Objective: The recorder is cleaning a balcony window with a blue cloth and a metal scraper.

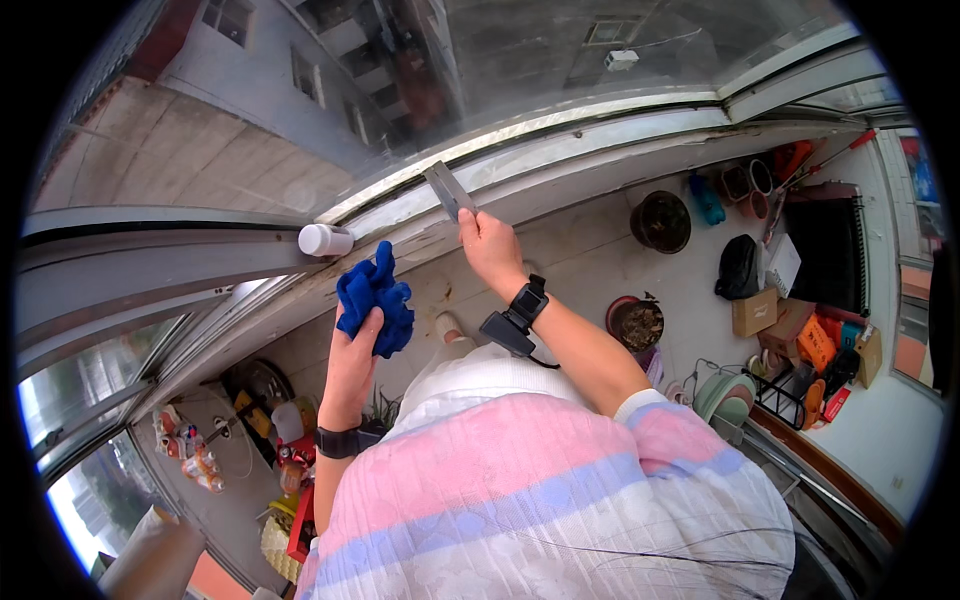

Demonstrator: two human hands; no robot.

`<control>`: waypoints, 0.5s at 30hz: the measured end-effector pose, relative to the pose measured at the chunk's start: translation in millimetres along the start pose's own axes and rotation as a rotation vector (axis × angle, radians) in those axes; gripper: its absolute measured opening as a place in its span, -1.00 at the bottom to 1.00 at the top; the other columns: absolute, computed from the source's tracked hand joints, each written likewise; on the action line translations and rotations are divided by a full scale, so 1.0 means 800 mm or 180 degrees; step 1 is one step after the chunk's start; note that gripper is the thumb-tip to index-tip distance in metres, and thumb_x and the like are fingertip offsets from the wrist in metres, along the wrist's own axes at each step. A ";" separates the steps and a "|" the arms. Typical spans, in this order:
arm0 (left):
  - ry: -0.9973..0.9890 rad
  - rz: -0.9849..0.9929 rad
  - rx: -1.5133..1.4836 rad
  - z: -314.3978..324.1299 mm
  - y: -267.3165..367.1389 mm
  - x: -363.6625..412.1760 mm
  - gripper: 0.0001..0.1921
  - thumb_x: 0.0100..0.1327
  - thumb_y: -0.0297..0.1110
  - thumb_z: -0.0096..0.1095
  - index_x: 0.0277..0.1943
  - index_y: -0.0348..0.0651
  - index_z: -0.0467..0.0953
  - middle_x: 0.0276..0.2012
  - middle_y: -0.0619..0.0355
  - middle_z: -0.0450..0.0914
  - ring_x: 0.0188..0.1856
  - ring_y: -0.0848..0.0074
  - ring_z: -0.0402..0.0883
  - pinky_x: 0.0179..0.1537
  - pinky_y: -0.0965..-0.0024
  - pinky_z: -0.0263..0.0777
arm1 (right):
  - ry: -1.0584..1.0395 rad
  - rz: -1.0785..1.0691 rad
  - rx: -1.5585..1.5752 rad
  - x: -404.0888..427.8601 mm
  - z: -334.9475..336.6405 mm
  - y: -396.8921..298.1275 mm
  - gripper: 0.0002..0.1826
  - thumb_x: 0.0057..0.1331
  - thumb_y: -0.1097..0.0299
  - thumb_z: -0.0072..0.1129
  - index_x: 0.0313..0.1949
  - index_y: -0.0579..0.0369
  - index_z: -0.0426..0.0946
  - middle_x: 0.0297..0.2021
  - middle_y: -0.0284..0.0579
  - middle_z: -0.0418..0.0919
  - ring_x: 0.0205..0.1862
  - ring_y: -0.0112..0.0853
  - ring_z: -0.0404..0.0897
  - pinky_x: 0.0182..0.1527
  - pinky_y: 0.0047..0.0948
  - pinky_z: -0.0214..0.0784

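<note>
My left hand (351,367) grips a bunched blue cloth (376,300) above the floor, close to the inner edge of the window ledge. In my right hand (493,246) is a flat grey scraper-like tool (450,191); its exact kind is unclear. The tool's far end reaches over the pale window sill (600,139), near the dark track by the glass; I cannot tell whether it touches. A white plastic bottle (325,240) with a white cap lies on its side at the ledge's left corner, just beyond the cloth.
The window pane (517,60) rises beyond the sill, with a frame post (795,79) at right. Potted plants (660,221) stand on the tiled floor, one below my right forearm. Cardboard boxes (754,311) and a shoe rack (776,401) are at right. Bottles and a red container (302,525) sit at lower left.
</note>
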State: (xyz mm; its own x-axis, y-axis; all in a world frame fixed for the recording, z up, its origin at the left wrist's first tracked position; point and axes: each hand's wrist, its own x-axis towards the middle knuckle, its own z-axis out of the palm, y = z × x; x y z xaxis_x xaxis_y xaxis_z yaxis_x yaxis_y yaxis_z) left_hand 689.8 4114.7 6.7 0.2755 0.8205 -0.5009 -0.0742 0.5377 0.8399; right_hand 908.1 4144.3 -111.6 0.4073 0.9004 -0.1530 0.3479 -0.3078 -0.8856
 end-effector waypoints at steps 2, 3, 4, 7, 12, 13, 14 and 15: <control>-0.0025 -0.0009 -0.0017 0.001 0.002 0.000 -0.47 0.46 -0.38 0.05 0.43 -0.11 0.16 0.22 0.13 0.44 0.19 0.42 0.49 0.16 0.30 0.41 | -0.0019 0.0085 -0.0006 0.001 -0.001 -0.001 -0.49 0.46 0.00 -0.09 -0.48 0.18 0.47 -0.56 0.17 0.52 -0.45 0.15 0.51 -0.43 0.02 0.31; -0.0027 -0.0006 -0.0020 0.002 0.001 0.001 -0.47 0.46 -0.38 0.05 0.43 -0.11 0.16 0.22 0.13 0.44 0.19 0.42 0.49 0.16 0.30 0.41 | -0.0018 0.0081 -0.0009 0.000 0.000 -0.003 -0.49 0.46 0.00 -0.09 -0.48 0.18 0.47 -0.56 0.17 0.52 -0.45 0.15 0.51 -0.43 0.02 0.31; 0.0015 -0.0027 -0.0066 0.002 0.001 0.001 -0.47 0.45 -0.42 0.05 0.43 -0.13 0.15 0.21 0.12 0.45 0.17 0.44 0.49 0.15 0.32 0.41 | 0.0026 0.0050 -0.0023 -0.003 0.004 -0.007 -0.50 0.46 0.01 -0.09 -0.48 0.17 0.47 -0.55 0.18 0.51 -0.44 0.16 0.51 -0.43 0.02 0.31; 0.0019 -0.0095 -0.0107 0.003 0.004 0.000 -0.46 0.44 -0.45 0.05 0.43 -0.16 0.14 0.18 0.11 0.46 0.12 0.46 0.51 0.13 0.35 0.41 | 0.0007 0.0045 0.0037 -0.002 0.003 -0.008 -0.50 0.45 0.00 -0.09 -0.47 0.17 0.48 -0.55 0.19 0.51 -0.43 0.16 0.51 -0.42 0.02 0.31; -0.0050 -0.0055 -0.0007 -0.007 -0.002 0.000 -0.47 0.47 -0.39 0.04 0.44 -0.10 0.14 0.20 0.12 0.45 0.17 0.42 0.50 0.14 0.30 0.42 | -0.0128 0.0124 0.0174 -0.002 -0.002 -0.011 -0.50 0.45 0.00 -0.08 -0.45 0.18 0.49 -0.54 0.20 0.52 -0.42 0.17 0.51 -0.40 0.03 0.32; -0.0075 -0.0041 -0.0017 -0.006 -0.002 0.000 -0.47 0.47 -0.39 0.04 0.44 -0.11 0.15 0.20 0.12 0.46 0.16 0.42 0.50 0.14 0.30 0.42 | -0.0109 0.0139 0.0129 -0.001 0.000 -0.008 -0.50 0.45 -0.01 -0.08 -0.45 0.19 0.49 -0.54 0.20 0.52 -0.42 0.17 0.51 -0.40 0.03 0.32; -0.0101 -0.0029 -0.0026 -0.006 -0.001 0.001 -0.47 0.47 -0.39 0.04 0.44 -0.11 0.15 0.19 0.12 0.46 0.16 0.42 0.51 0.14 0.30 0.42 | -0.0090 0.0156 0.0085 -0.001 0.002 -0.005 -0.49 0.45 -0.01 -0.08 -0.45 0.19 0.49 -0.53 0.21 0.52 -0.41 0.18 0.51 -0.39 0.03 0.32; -0.0098 -0.0031 -0.0031 -0.005 -0.002 0.000 -0.47 0.47 -0.39 0.04 0.44 -0.11 0.15 0.19 0.12 0.46 0.16 0.42 0.51 0.14 0.30 0.42 | -0.0094 0.0156 0.0081 -0.002 0.002 -0.007 -0.49 0.45 -0.01 -0.08 -0.45 0.19 0.49 -0.53 0.21 0.52 -0.41 0.18 0.51 -0.39 0.03 0.32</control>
State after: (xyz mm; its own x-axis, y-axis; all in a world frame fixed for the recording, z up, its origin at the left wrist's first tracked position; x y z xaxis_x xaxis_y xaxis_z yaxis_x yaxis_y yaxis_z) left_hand 685.9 4114.7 4.6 0.3057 0.8089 -0.5022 -0.0806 0.5476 0.8329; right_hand 904.1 4145.4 -107.3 0.3981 0.8932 -0.2090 0.3063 -0.3442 -0.8875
